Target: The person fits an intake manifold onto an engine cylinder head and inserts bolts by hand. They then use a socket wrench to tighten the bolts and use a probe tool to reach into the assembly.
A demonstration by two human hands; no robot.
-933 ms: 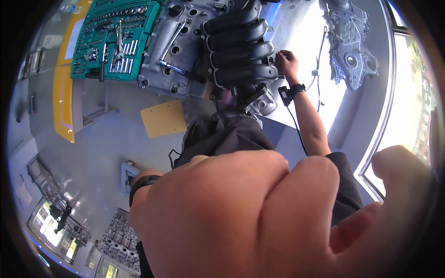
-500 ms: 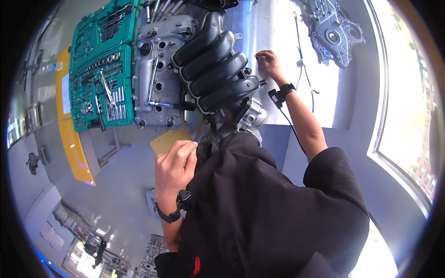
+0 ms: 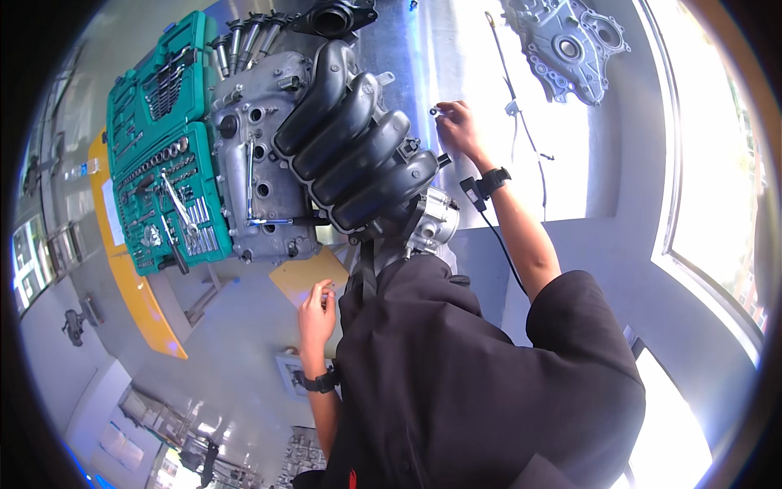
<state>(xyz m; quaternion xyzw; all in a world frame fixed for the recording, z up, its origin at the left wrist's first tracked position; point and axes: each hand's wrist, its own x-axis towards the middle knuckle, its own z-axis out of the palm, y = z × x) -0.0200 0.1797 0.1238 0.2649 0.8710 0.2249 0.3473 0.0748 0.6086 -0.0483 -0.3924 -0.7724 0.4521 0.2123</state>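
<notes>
Intake manifold was plain black; throttle body silver-grey. Valve cover was dull grey, ratchet silver with black grip. Tool case was green, sockets silver. Metal cover near surface's right edge was pale grey. Surface showed silver-white. Shirt was black, with red mark. Board was yellow.

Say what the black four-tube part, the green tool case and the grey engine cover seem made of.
Black four-tube part: probably moulded plastic, satin; smooth, dark, soft highlights. Painted metal is possible.
Green tool case: likely hard plastic, low sheen; one colour throughout its shaped recesses.
Grey engine cover: apparently cast metal, matte; dull, mottled surface.
</notes>
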